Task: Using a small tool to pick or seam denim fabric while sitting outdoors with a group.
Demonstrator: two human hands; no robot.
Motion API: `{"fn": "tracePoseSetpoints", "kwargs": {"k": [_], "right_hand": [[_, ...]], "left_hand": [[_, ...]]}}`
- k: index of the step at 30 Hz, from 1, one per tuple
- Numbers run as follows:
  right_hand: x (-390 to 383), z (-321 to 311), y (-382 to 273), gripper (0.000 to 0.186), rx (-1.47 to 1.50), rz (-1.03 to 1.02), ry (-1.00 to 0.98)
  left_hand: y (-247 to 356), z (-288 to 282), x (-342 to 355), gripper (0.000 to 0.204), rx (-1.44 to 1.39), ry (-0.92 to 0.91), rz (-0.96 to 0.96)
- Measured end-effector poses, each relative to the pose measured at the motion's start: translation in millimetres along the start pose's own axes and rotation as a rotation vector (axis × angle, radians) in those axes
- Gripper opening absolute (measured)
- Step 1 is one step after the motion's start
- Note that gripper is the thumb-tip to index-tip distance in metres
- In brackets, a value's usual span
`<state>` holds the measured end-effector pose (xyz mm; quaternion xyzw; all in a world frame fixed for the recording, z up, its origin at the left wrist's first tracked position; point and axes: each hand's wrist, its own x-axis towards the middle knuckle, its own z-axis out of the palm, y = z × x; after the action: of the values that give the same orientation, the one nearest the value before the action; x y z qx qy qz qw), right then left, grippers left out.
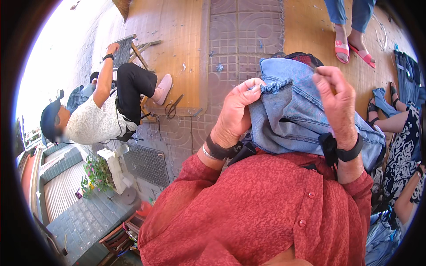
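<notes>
A light blue denim garment [301, 106] with frayed edges lies bunched over my lap. My left hand [237, 108] is closed on its frayed edge, thumb and forefinger pinching the ragged fabric. To the right, my right hand [338, 91] is raised above the denim with thumb and fingertips drawn together. Anything between those fingertips is too small to make out. Both wrists carry dark bands, and a small black box-like thing is strapped beside the right one.
Scissors [174, 106] lie at the board's edge on the left, near a seated person in a white top [100, 115]. Another person's feet in pink sandals [341, 51] are at the far right. Someone in a patterned dress [401, 150] sits close on my right, near more denim [406, 75].
</notes>
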<state>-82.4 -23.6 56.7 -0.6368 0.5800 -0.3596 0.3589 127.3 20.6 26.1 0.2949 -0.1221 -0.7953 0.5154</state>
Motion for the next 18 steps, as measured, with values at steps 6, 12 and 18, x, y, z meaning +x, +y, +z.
{"fn": "tracePoseSetpoints", "kwargs": {"k": [6,12,18], "right_hand": [[-17,-1,-7,0.016,0.116,-0.078,-0.118],[-21,2,1,0.018,0.142,-0.020,-0.247],[-18,3,4,0.019,0.135,-0.079,-0.274]], "left_hand": [[-4,-8,0,0.017,-0.068,-0.040,0.010],[-4,-9,-2,0.018,-0.130,0.019,0.033],[8,-14,3,0.012,-0.081,0.004,0.069]]}}
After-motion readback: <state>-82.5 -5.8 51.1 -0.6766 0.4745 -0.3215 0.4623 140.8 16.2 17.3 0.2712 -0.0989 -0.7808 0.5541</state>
